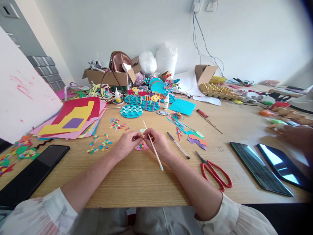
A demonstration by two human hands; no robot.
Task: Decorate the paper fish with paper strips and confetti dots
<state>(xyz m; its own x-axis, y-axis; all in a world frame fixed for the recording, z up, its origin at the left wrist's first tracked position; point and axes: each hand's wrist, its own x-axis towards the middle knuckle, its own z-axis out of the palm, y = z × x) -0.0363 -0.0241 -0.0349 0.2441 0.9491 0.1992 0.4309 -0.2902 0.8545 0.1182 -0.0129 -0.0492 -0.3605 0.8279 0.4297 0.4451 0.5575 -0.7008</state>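
Note:
At the middle of the table a pink paper piece with coloured dots [141, 146] lies under my fingertips. My left hand [130, 141] is closed in a pinch at its upper left; whatever sits between the fingers is hidden. My right hand [156, 142] grips a thin pale wooden stick [156, 154], which slants across the fingers with its lower end toward me. Both hands' fingertips almost meet over the pink piece. Small coloured paper dots [106, 143] and tiny paper scraps [117, 125] lie to the left of my hands.
Red-handled scissors [216, 173] and a pen [178, 145] lie to the right. Stacked coloured paper [73, 117] is at left. Behind stand glue bottles [166, 101] and blue paper discs [131, 111]. Phones [260, 168] lie at right, near another person's hand [290, 135].

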